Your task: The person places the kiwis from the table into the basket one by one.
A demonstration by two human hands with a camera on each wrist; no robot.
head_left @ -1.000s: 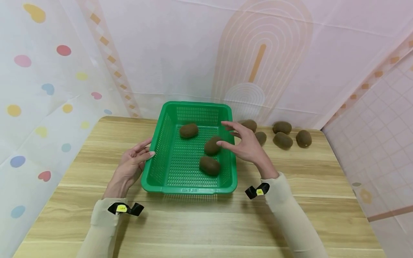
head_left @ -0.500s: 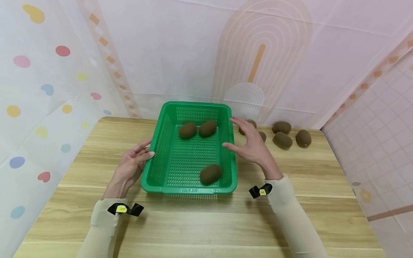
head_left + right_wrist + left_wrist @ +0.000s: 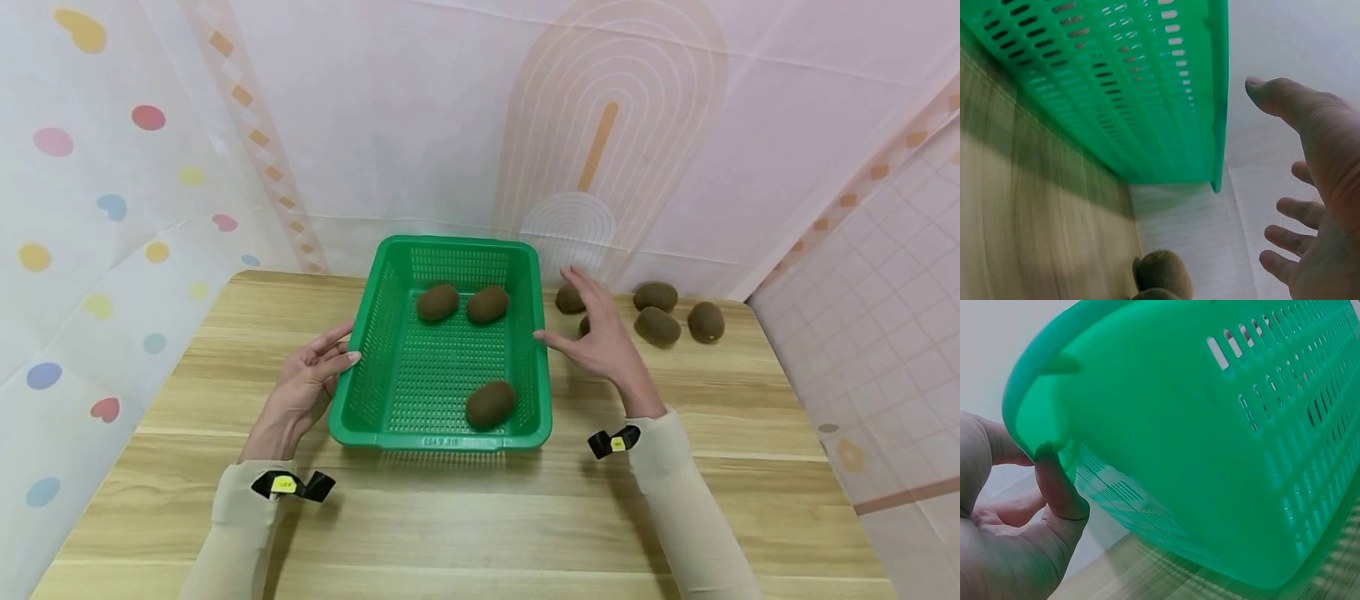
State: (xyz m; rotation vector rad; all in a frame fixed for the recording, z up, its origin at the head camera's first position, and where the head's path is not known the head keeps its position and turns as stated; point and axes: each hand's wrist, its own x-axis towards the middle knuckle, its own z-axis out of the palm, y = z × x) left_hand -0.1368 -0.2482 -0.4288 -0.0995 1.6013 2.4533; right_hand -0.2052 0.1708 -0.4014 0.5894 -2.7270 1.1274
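Left hand beside the green basket. The thumb touches its rim corner. Wooden table lies below.

Staged recording booth, not a real home: wood-look tabletop boxed in w/ printed pastel backdrop sheets on 3 sides.
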